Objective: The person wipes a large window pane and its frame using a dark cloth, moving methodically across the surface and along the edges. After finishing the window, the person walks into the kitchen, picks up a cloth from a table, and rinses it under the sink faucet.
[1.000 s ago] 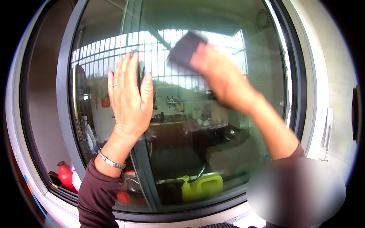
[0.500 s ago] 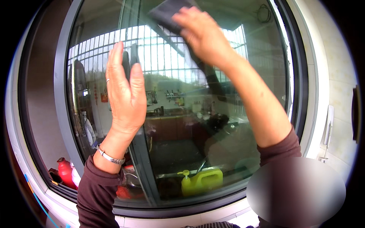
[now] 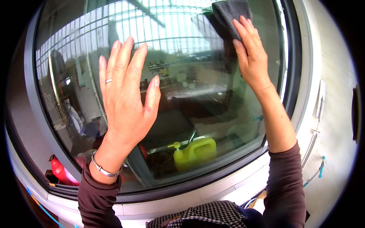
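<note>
— While the right hand (image 3: 251, 57) presses one dark grey cloth (image 3: 228, 17) flat, fingers together, high on the window pane (image 3: 190, 98), what might slip?

— Probably the cloth; nothing clamps it, so a loose press could drop it. The left hand (image 3: 127, 98), fingers spread, lies open on the glass and may smear it.

— Counts?

— Two hands, one cloth, one yellow can (image 3: 195, 152), one red bottle (image 3: 57, 169).

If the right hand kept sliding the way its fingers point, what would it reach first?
The right hand points up the glass; the grey cloth already lies under its fingertips. Beyond that, probably the dark window frame at the top, though it is out of view.
</note>
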